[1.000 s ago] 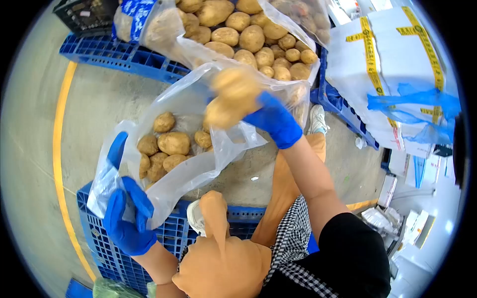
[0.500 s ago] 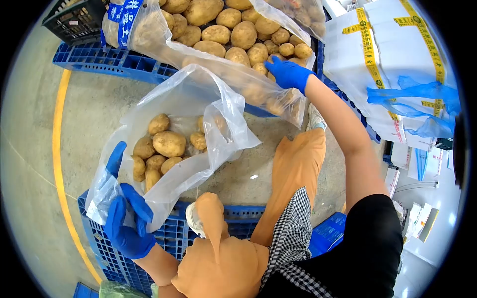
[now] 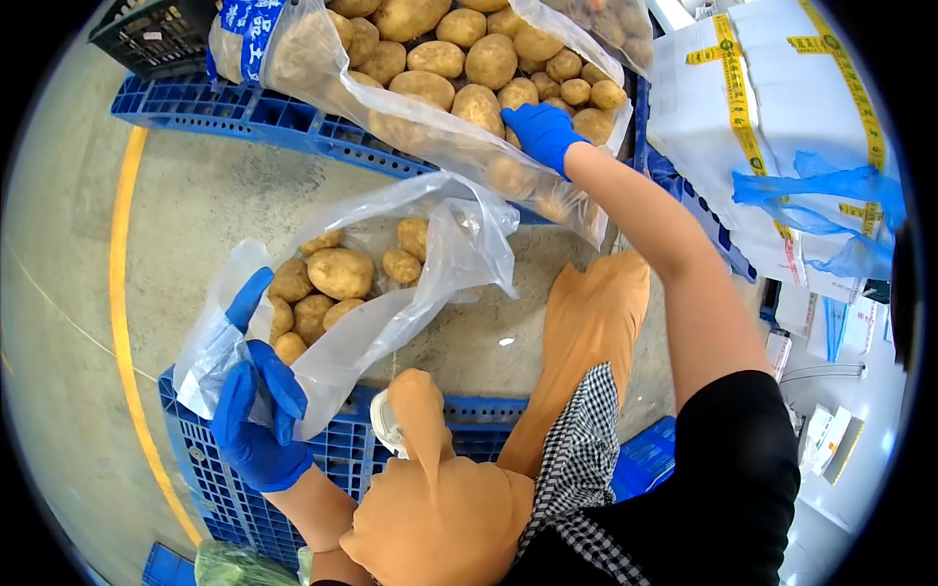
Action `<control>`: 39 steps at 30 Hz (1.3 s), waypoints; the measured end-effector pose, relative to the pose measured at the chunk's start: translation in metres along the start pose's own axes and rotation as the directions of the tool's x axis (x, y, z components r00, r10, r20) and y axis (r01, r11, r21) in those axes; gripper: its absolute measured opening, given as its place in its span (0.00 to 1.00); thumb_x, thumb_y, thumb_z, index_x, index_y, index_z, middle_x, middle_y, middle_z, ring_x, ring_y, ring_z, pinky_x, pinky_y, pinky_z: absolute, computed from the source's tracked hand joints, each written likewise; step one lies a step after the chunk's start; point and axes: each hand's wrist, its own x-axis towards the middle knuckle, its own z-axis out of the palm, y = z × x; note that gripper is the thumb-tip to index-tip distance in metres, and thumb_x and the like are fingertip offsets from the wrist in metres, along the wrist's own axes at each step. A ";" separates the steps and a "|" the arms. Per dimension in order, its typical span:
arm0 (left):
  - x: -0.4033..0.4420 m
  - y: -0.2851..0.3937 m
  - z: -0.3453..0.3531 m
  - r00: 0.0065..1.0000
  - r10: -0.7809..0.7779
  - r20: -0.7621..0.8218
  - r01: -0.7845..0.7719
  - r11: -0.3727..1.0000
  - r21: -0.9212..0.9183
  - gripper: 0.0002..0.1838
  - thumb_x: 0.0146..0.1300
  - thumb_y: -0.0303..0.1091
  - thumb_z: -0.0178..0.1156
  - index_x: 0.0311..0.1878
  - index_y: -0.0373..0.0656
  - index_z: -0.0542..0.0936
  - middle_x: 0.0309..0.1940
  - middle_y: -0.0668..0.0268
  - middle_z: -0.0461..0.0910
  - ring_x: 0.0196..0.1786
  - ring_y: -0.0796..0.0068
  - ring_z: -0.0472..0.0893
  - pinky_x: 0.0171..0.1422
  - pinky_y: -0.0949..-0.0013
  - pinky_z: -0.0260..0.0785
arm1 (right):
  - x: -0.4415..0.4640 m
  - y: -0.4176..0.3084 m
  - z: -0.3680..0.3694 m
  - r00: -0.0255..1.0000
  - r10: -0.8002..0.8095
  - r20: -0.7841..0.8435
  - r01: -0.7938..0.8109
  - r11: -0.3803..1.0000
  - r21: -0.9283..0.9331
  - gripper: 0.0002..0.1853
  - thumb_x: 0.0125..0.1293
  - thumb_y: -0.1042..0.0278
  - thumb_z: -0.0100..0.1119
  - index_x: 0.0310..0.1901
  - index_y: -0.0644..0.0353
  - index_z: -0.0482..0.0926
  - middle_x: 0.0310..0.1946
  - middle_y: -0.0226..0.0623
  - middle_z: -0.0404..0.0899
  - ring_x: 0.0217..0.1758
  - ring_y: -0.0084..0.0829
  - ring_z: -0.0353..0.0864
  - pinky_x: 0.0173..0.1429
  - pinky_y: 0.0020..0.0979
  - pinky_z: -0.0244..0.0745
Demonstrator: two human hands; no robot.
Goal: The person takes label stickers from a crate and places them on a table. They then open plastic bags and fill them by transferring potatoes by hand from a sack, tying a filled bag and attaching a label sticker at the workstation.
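My left hand (image 3: 259, 415), in a blue glove, grips the edge of a clear plastic bag (image 3: 352, 376), one finger stretched along its outside. Several potatoes (image 3: 340, 273) lie inside this bag, whose mouth gapes toward me. My right hand (image 3: 545, 137), gloved in blue too, reaches into a large clear sack (image 3: 391, 122) full of potatoes. Its fingers are pressed together and curl down among the potatoes; their tips are partly hidden, so anything they hold cannot be made out. Beside them lie a potato (image 3: 478, 105) and smaller ones.
The sack rests on a blue pallet (image 3: 278, 127), with a black crate (image 3: 147, 44) at its left end. White boxes (image 3: 782, 88) with yellow tape are stacked at right, a blue plastic bag (image 3: 831, 190) hanging there. Another blue pallet (image 3: 337, 449) lies by my feet.
My right hand has shifted left among the potatoes, its fingers now drawn closer together. The far rim of the smaller bag has sagged lower, covering more of its potatoes. My left hand keeps its grip.
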 end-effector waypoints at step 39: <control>-0.003 0.004 -0.024 0.997 0.005 -0.071 -0.017 0.986 -0.167 0.20 0.59 0.34 0.50 0.47 0.24 0.68 0.18 0.62 0.69 0.09 0.83 0.57 0.14 0.81 0.48 | -0.098 -0.001 -0.060 0.993 0.087 0.083 0.017 -0.788 0.615 0.27 0.59 0.64 0.56 0.59 0.64 0.65 0.50 0.44 0.73 0.50 0.35 0.76 0.55 0.35 0.74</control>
